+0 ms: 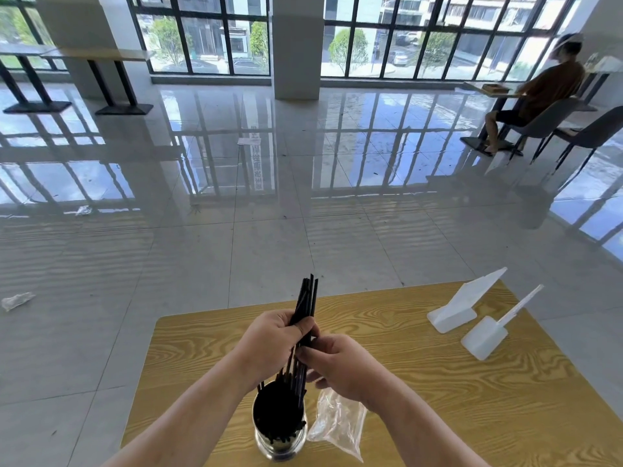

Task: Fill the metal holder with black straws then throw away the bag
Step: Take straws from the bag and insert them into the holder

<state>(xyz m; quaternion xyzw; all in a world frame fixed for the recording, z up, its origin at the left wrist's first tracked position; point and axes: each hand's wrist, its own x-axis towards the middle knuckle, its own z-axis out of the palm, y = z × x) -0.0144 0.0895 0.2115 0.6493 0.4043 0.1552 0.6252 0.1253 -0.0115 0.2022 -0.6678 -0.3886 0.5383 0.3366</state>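
Left grip [273, 335] and right grip [337, 365] clasp black straws [307, 294]; below them, the metal holder [279, 443] looks part filled, the empty bag [337, 423] undiscarded.

Bright daylight from windows [438, 35]; floor [269, 163] glare; edges warped.

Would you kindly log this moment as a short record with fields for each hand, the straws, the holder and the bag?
left hand: grips the black straws in a bundle over the metal holder
right hand: pinches the same bundle lower down
metal holder: upright on the table, straws already inside
bag: clear, lying on the table right of the holder, looks empty
other: white scoops at the table's far right
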